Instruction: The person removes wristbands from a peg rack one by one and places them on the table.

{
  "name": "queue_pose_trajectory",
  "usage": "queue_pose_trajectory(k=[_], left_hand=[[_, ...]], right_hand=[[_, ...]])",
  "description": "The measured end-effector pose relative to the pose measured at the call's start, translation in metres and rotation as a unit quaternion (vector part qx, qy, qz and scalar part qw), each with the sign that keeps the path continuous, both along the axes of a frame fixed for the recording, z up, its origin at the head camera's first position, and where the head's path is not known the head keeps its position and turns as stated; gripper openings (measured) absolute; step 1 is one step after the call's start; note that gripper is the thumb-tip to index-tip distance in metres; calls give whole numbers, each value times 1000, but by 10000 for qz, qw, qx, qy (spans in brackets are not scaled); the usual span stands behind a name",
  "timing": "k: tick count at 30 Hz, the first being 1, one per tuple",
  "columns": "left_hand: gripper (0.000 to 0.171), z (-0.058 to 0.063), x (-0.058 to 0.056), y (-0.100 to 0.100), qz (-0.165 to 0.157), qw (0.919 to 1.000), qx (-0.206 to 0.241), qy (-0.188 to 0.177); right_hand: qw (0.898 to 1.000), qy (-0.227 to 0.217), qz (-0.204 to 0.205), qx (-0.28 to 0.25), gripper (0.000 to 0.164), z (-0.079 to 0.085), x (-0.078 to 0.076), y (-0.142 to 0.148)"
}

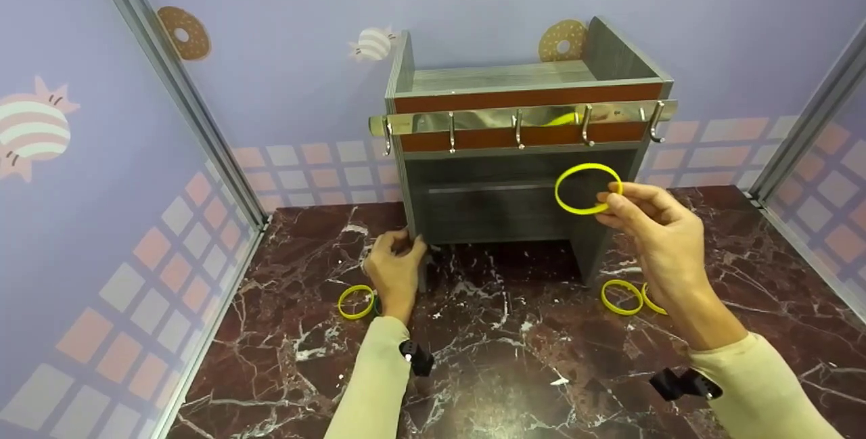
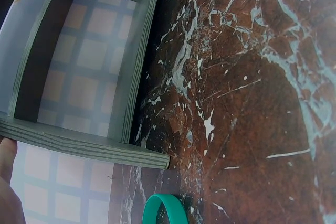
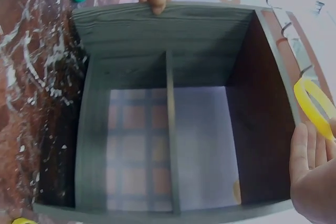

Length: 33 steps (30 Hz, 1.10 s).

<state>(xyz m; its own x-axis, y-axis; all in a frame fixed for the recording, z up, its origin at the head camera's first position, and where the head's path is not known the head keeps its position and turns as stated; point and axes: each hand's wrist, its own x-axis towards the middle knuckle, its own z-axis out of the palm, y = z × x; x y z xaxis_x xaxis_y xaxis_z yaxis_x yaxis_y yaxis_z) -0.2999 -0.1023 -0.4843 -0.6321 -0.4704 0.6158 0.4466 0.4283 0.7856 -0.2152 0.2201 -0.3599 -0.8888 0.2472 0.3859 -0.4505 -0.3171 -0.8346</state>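
A yellow wristband (image 1: 587, 166) is pinched between the thumb and fingers of my right hand (image 1: 666, 243). It is held up in front of the shelf's right half, below the metal hook rail (image 1: 484, 122). My left hand (image 1: 394, 273) grips the front edge of the grey wooden shelf's left side panel (image 1: 414, 205) low down; in the right wrist view its fingers bend over that panel's edge. The rail has several hooks and is fixed across the brown front board (image 1: 473, 100). In the right wrist view the yellow band (image 3: 307, 100) overlaps a hook.
Beside my left wrist lie a yellow wristband (image 1: 356, 318) and a teal wristband (image 2: 177, 211). Two more yellow wristbands (image 1: 621, 313) lie right of the shelf, one partly behind my right wrist. The dark marbled tabletop (image 1: 487, 385) ends at patterned walls (image 1: 304, 87).
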Motion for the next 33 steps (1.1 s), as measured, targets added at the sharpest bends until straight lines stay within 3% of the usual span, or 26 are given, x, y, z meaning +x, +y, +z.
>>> queue_pose_trajectory(k=[8, 24, 33], left_hand=[[14, 0, 0, 1, -102, 9999, 111, -11], [13, 1, 3, 0, -286, 9991, 292, -85], [13, 0, 3, 0, -400, 9983, 408, -120]], right_hand=[[9997, -228, -18, -11, 21, -18, 7, 26], [9977, -278, -77, -617, 16, -48, 12, 68], [9940, -538, -49, -954, 14, -67, 11, 97]])
